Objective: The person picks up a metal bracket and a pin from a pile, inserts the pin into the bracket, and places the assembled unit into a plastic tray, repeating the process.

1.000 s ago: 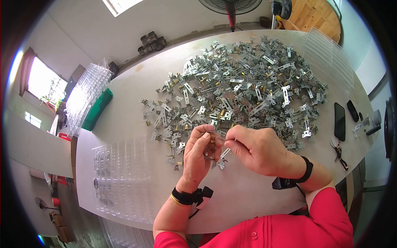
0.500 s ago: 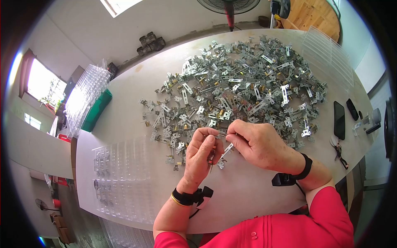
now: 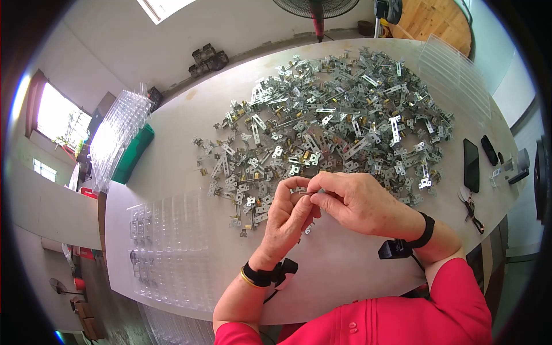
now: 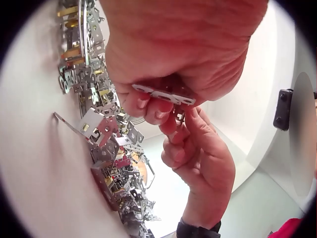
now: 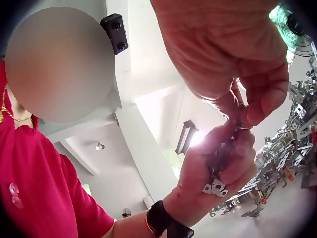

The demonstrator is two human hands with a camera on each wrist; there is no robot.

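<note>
Over the table, the left hand curls its fingers round metal parts; in the left wrist view a flat metal bracket lies across that palm. In the right wrist view the bracket's holed end sticks out below the left hand. The right hand meets it fingertip to fingertip and pinches a small metal piece, mostly hidden by the fingers. Just beyond both hands spreads a large pile of metal brackets, some with brass-coloured bits.
Clear plastic trays lie at the left of the table, two sections holding parts. More clear trays lean on a green bin. At right are a phone, cutters and a clear sheet.
The left hand has shifted slightly right and turned, closing the gap to the right fingertips. The bracket that showed between the hands is now mostly covered.
</note>
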